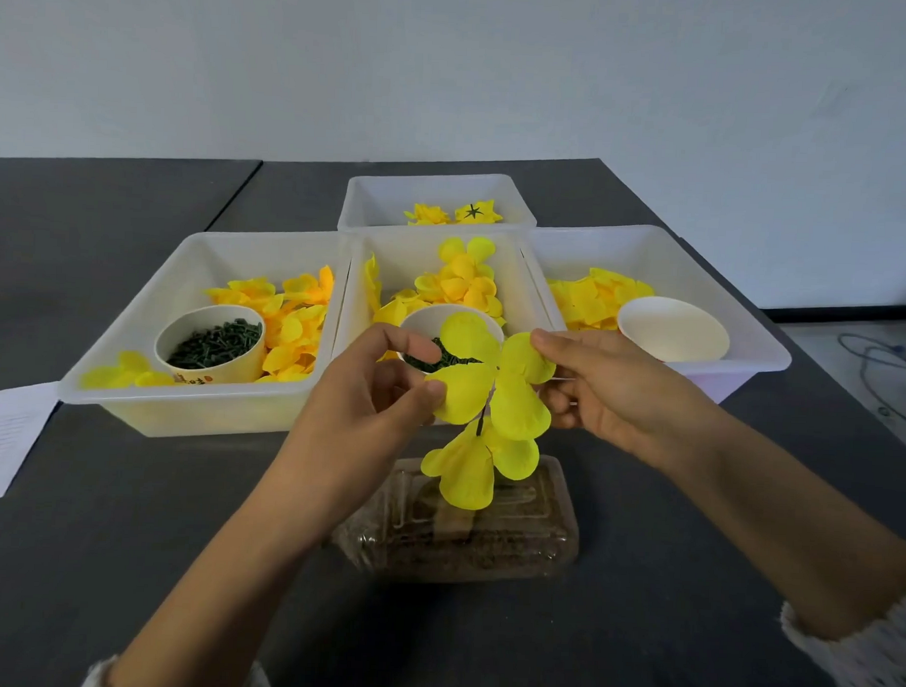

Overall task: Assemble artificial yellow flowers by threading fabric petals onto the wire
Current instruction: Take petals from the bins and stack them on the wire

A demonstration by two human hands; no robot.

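Both hands are raised over the dark table (127, 486) with a yellow petal layer (490, 380) held between them. The left hand (372, 392) pinches the layer's left lobe between thumb and curled fingers, while the right hand (608, 390) pinches the right lobe, its thumb lying on top of the fabric. The layer sits on a dark wire (481, 421) that runs down from its centre; a second petal layer (469, 467) hangs lower on the same wire, below and between the two hands (its lobes droop downward). Where the wire ends cannot be told.

Directly under the petals, nearer the person, a clear plastic box (485, 539) with brownish contents rests on the table.

Behind the hands stand three white trays side by side. The left tray (181, 411) holds loose yellow petals and a paper cup (212, 342) filled with dark green pieces. The middle tray (408, 249) holds more petals and another cup (426, 316) of green pieces, partly hidden by the held layer. The right tray (749, 343) holds petals and an empty cup (672, 330) tipped on its side. A fourth tray (373, 201) farther back contains two finished flowers (453, 213). A printed sheet (6, 435) lies at the table's left edge.
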